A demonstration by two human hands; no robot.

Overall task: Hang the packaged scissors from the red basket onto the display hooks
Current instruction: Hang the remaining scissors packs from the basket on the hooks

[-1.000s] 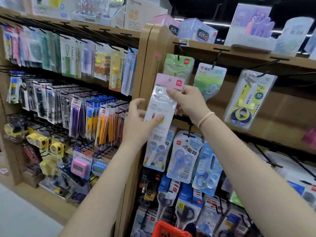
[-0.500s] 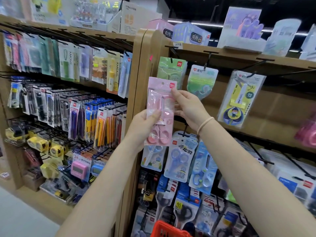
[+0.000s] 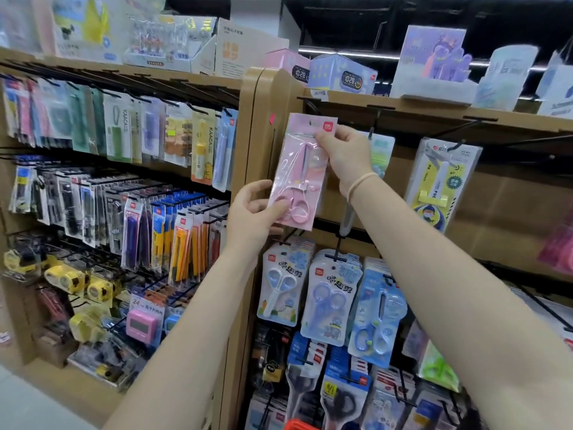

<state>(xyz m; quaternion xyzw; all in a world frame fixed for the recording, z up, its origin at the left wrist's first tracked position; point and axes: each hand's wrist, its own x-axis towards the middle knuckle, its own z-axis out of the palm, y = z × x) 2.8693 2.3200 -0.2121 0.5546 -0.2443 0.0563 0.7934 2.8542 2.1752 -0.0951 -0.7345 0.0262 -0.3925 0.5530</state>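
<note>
A pink pack of scissors (image 3: 302, 178) is held upright against the top row of the wooden display. My right hand (image 3: 344, 156) pinches its upper right part just below the red logo. My left hand (image 3: 254, 212) pinches its lower left corner by the scissor handles. The pack's hang hole sits near a black display hook (image 3: 305, 102) under the top shelf; whether it is on the hook I cannot tell. A sliver of the red basket (image 3: 299, 425) shows at the bottom edge.
Blue and white scissor packs (image 3: 330, 293) hang in the row below. A yellow-and-grey pack (image 3: 441, 184) hangs to the right, with bare hooks (image 3: 477, 122) beside it. Boxed clocks (image 3: 344, 77) stand on the top shelf. The left rack (image 3: 124, 193) is crowded with stationery.
The pink pack has gone up from the middle row to the top row, now covering the green packs there. Both hands rose with it and the view tilted upward.
</note>
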